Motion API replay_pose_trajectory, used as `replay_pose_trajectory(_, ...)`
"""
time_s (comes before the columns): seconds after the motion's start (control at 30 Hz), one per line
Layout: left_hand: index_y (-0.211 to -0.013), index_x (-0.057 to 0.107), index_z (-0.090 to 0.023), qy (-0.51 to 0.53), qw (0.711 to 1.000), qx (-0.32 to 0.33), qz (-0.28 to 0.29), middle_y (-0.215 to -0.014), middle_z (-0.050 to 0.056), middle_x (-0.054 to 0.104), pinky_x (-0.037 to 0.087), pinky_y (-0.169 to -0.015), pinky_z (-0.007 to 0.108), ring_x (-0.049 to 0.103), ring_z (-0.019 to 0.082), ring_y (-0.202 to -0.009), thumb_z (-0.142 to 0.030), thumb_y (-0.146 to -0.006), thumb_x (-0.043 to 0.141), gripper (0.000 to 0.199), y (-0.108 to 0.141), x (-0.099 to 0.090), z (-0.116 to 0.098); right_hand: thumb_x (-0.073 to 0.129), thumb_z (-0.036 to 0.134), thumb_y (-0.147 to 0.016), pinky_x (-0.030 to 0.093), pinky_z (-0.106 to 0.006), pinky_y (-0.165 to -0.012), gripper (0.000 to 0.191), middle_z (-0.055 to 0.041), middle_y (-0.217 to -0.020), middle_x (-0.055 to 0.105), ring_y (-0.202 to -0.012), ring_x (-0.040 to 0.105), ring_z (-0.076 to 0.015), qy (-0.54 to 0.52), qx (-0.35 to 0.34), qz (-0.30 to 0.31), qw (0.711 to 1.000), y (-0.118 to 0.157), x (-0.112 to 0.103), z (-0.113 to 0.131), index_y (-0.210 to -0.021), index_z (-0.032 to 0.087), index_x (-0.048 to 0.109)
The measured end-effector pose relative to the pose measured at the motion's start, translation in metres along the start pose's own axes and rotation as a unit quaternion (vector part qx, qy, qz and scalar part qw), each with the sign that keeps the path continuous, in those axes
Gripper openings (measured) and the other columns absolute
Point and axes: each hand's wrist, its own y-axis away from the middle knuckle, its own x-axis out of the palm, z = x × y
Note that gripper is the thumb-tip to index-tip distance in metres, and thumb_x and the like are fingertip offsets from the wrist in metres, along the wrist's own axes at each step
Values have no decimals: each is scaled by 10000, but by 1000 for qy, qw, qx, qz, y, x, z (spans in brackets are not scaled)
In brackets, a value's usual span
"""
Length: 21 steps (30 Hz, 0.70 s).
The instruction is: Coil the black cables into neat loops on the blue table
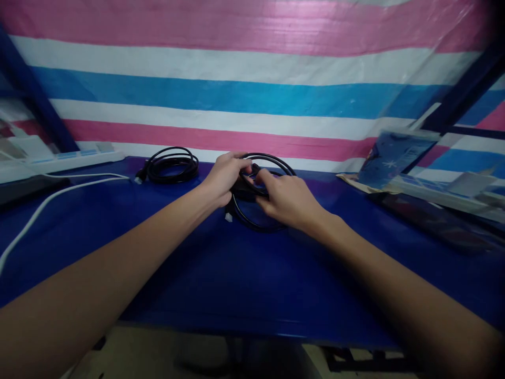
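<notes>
Both hands are closed around a coiled black cable [258, 227] over the middle of the blue table. My left hand [224, 179] grips the coil's left side, its thumb and fingers near the upper strands. From the right, my right hand [286, 197] pinches the loops with thumb and fingers. A plug with a pale tip [229, 216] hangs out below my left hand. Part of the coil is hidden behind the fingers. A second coiled black cable [170, 171] lies to the left, its pale-tipped plug [139, 179] pointing left.
The blue table [221, 284] ends at a near edge. White power strips stand at the left [87, 159] and right [442, 190]. A white cord [51, 197] crosses the left side. A blue packet [394, 158] and dark flat object [426, 218] are at right; striped sheeting [236, 97] hangs behind.
</notes>
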Motion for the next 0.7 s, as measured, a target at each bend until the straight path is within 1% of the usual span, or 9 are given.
replay_pose_trajectory(0.07,-727,512,-153,5,1000,-14,-21,-527,-45,463,347,-433,220,428,59,-381,-96,-736,542,65,-1,-4,-1,434,343,-876,262,-290,-541,307,-112,-804,664,-631,579,-202,-51,-61,20,997,2,-1,3,-1060,117,530)
replay_pose_trajectory(0.13,-686,491,-159,42,998,-35,-30,-523,-38,465,355,-437,226,406,59,-384,-175,-773,538,101,-1,-4,-5,389,413,-922,272,-285,-550,347,-99,-803,658,-636,575,-192,-98,-69,18,993,1,1,4,-1058,125,525)
replay_pose_trajectory(0.2,-724,520,-154,97,994,-38,-23,-552,-12,514,382,-474,223,456,75,-445,-311,-819,518,183,2,0,-7,350,434,-942,276,-278,-543,367,-90,-776,645,-609,557,-182,-146,-17,-18,989,-2,6,5,-1052,130,524)
replay_pose_trajectory(0.3,-807,583,-147,117,993,10,16,-637,31,598,433,-589,215,565,117,-626,-429,-820,524,288,10,14,-7,324,410,-947,280,-273,-520,358,-88,-735,620,-570,527,-173,-218,70,-106,968,-9,13,7,-1063,126,510)
replay_pose_trajectory(0.37,-751,602,-144,80,995,46,37,-674,35,619,451,-663,217,586,127,-697,-360,-784,585,219,15,23,-3,319,363,-938,276,-272,-501,345,-95,-714,606,-547,513,-171,-235,87,-134,959,-11,15,11,-1094,112,497)
replay_pose_trajectory(0.43,-641,587,-136,33,996,69,45,-655,32,609,452,-669,219,584,122,-679,-271,-754,609,177,17,27,0,323,316,-920,281,-273,-491,336,-120,-756,612,-545,511,-166,-226,68,-123,964,-11,13,16,-1098,92,499)
replay_pose_trajectory(0.57,-615,539,-140,27,998,64,13,-488,-19,501,392,-525,196,493,72,-494,-182,-745,597,148,13,20,-4,358,342,-906,349,-301,-568,311,-109,-778,611,-615,526,-172,-155,-19,-119,980,-5,-2,18,-867,128,579)
replay_pose_trajectory(0.63,-676,530,-154,57,997,49,18,-403,-71,385,306,-429,184,359,41,-371,-148,-743,589,89,10,12,-12,387,404,-910,385,-338,-651,358,-84,-687,575,-668,531,-190,-130,-22,-190,973,-4,-10,11,-738,153,576)
replay_pose_trajectory(0.7,-606,478,-164,49,995,19,91,-356,-94,274,213,-365,186,225,23,-303,-143,-738,586,171,10,3,-20,457,461,-886,410,-369,-731,345,-91,-747,582,-772,547,-211,-154,30,-294,943,-5,-15,0,-771,159,579)
